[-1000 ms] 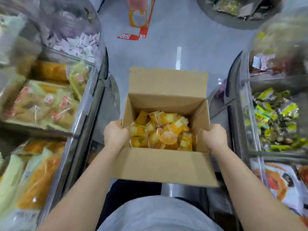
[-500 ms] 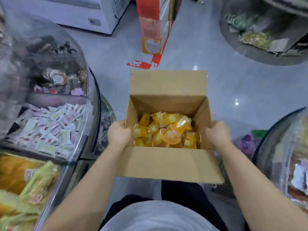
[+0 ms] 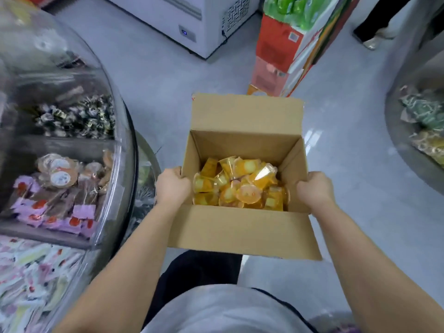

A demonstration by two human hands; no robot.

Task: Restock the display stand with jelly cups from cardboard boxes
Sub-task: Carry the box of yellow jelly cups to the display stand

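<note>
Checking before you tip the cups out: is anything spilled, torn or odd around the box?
Nothing stands out. The jelly cups lie jumbled but all inside the open cardboard box. The left hand and right hand each hold a side wall, and the box sits roughly level.

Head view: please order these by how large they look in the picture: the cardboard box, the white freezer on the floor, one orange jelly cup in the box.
1. cardboard box, largest, though it is nearest the camera
2. white freezer, cut off by the frame edge, so only partly seen
3. jelly cup, clearly smallest
</note>
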